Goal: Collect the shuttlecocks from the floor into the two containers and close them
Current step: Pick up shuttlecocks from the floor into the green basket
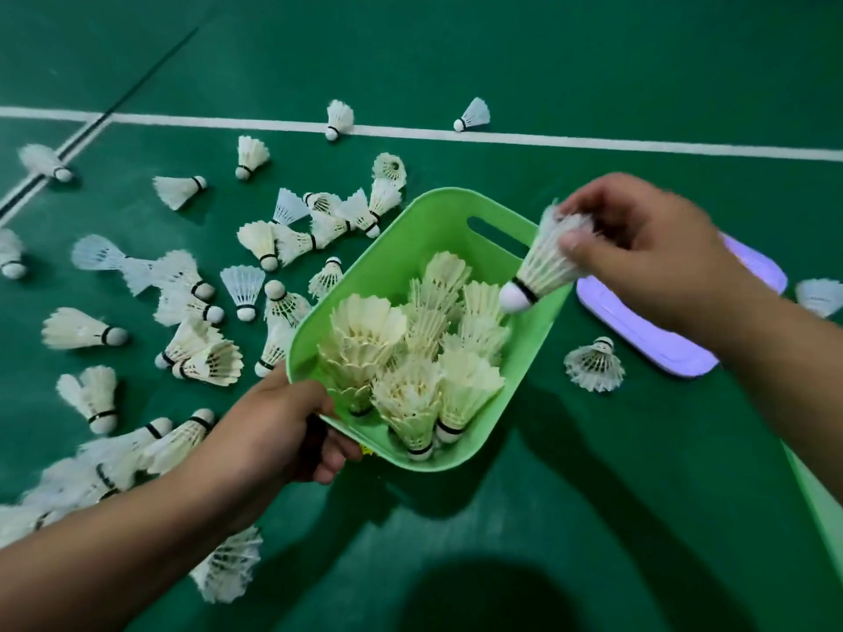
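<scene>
A light green container (444, 221) is tilted above the green court floor, with several cream shuttlecocks (410, 348) stacked inside. My left hand (278, 431) grips its near-left rim. My right hand (647, 248) pinches the feathers of one white shuttlecock (540, 266), cork pointing down-left, over the container's right rim. Several more shuttlecocks (191, 307) lie scattered on the floor to the left. One shuttlecock (594, 364) lies right of the container.
A pale purple lid (661, 335) lies on the floor at the right, partly under my right arm. A green edge (821, 508) shows at the far right border. A white court line (593, 141) crosses the floor behind, with two shuttlecocks near it.
</scene>
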Available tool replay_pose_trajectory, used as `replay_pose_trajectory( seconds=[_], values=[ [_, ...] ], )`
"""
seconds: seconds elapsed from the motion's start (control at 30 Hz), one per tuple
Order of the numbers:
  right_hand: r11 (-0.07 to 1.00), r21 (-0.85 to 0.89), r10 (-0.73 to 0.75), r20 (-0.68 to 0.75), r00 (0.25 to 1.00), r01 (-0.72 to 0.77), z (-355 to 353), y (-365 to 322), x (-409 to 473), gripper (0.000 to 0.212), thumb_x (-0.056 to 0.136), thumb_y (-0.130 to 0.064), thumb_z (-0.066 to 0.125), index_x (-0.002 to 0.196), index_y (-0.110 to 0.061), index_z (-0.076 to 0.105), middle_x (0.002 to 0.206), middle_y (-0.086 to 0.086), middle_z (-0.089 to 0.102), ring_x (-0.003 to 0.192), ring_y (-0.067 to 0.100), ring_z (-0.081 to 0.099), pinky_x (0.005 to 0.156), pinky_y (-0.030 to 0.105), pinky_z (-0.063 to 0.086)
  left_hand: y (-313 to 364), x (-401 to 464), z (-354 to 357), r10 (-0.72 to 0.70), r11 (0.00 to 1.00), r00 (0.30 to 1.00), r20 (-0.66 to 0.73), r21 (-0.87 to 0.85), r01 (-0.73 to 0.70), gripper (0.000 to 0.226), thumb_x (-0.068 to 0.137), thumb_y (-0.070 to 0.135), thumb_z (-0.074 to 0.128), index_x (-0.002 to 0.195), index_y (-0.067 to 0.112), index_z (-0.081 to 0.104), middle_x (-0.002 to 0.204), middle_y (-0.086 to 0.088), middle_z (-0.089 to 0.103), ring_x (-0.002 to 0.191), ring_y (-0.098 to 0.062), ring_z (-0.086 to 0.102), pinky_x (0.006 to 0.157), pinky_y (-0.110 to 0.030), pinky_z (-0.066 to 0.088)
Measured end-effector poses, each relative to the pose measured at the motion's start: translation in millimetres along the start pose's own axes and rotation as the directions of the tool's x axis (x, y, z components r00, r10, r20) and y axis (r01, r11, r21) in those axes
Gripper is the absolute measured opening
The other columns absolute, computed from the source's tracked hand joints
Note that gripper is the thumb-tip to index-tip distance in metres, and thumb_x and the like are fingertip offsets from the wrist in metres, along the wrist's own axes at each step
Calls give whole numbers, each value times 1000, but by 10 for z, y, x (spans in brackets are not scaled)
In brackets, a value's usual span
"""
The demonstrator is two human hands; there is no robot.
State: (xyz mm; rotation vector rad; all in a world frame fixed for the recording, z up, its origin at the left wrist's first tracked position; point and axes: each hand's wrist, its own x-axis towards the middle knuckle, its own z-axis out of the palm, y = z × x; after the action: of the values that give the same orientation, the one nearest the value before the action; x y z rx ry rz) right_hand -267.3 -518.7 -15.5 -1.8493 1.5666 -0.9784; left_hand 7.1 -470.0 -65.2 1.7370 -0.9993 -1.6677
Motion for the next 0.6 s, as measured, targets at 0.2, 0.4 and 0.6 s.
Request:
replay_pose_trajectory(
  seconds=[0.2, 0.4, 0.6],
  values=[
    [940, -333, 111, 490, 865, 68, 527, -138, -56, 18, 87, -19, 62, 105, -20, 62, 74, -17, 50, 67, -1, 49, 60, 11, 38, 56, -108, -55, -38, 999, 999, 26, -18, 38, 14, 89, 0, 34, 97, -4, 46, 46, -21, 57, 29, -18, 43, 32, -18, 36],
    [934, -311, 77, 661, 747, 178, 676, 10, -200, 29, 96, -27, 49, 120, -17, 61, 116, -3, 65, 99, 9, 59, 80, 18, 44, -50, -60, -14, -80, 996, 997, 24, 32, 79, 19, 89, 0, 35, 101, -7, 48, 46, -20, 57, 29, -18, 45, 30, -21, 37],
    [984, -171, -11, -368, 930, -55, 213, 793, -23, 28, 96, -29, 43, 105, -9, 61, 101, 6, 57, 95, 18, 52, 79, 25, 40, -22, 9, 77, -91, 996, 996, -12, -14, 90, 16, 89, 0, 33, 81, -2, 46, 41, -18, 56, 25, -16, 42, 29, -16, 34]
  ],
)
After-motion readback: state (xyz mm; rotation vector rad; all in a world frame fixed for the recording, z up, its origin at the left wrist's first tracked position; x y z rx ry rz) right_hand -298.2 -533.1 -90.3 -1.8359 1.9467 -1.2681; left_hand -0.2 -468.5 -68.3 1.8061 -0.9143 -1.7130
